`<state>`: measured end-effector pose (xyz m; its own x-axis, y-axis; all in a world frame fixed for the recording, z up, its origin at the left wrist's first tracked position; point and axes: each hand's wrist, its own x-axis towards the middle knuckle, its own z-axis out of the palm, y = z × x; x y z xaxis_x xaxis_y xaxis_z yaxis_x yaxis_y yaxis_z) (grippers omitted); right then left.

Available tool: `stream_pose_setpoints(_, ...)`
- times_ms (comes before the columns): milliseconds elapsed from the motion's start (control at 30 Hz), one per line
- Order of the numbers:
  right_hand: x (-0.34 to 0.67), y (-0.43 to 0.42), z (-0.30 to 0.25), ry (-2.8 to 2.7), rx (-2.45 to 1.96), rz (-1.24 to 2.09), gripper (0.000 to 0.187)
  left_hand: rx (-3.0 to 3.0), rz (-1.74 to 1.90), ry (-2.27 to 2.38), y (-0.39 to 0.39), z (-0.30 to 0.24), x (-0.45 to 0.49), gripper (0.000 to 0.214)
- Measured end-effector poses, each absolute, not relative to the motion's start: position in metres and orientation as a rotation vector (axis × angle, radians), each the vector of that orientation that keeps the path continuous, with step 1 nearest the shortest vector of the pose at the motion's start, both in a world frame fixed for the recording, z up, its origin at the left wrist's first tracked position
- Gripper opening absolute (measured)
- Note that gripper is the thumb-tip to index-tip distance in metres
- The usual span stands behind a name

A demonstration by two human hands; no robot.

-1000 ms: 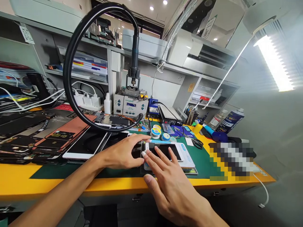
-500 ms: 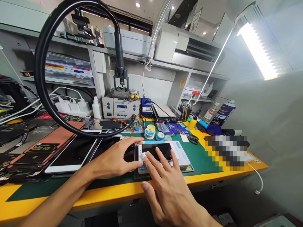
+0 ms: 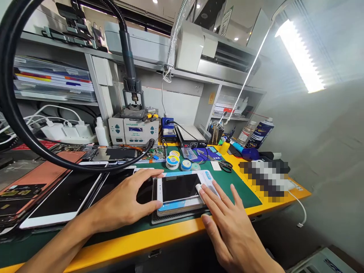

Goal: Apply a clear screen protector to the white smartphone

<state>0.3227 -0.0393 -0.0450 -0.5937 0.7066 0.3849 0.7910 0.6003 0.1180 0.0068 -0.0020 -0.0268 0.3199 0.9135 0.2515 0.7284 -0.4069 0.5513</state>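
A white-framed phone with a black screen (image 3: 179, 188) lies in a blue and white holder (image 3: 209, 176) on a perforated metal plate (image 3: 182, 217). My right hand (image 3: 230, 227) is at the phone's right side, pressing a small white cloth pad (image 3: 198, 188) onto the screen's right edge with its fingertips. My left hand (image 3: 125, 203) rests on a dark device (image 3: 145, 193) left of the phone, with its fingers spread and its fingertips by the phone's left edge. The pad's underside is hidden.
A green cutting mat (image 3: 239, 193) covers the yellow bench (image 3: 136, 242). Left of it lie a white tablet (image 3: 62, 197) and stacked phone parts. At the back stand a hot-air station (image 3: 133, 131), solder spools (image 3: 173, 161) and scissors (image 3: 226, 167). A black gooseneck (image 3: 8, 76) curves overhead.
The white pad and my right hand have moved rightward across the phone, from its left edge to its right edge. My head has turned, shifting the whole scene left in view.
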Motion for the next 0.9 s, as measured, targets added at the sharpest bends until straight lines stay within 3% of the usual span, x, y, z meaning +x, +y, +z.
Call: stream_pose_setpoints(900, 0.304, 0.01, -0.016, -2.518, -1.452, -0.036, 0.057, 2.227, 0.794, 1.504, -0.001, -0.028, 0.009, 0.069)
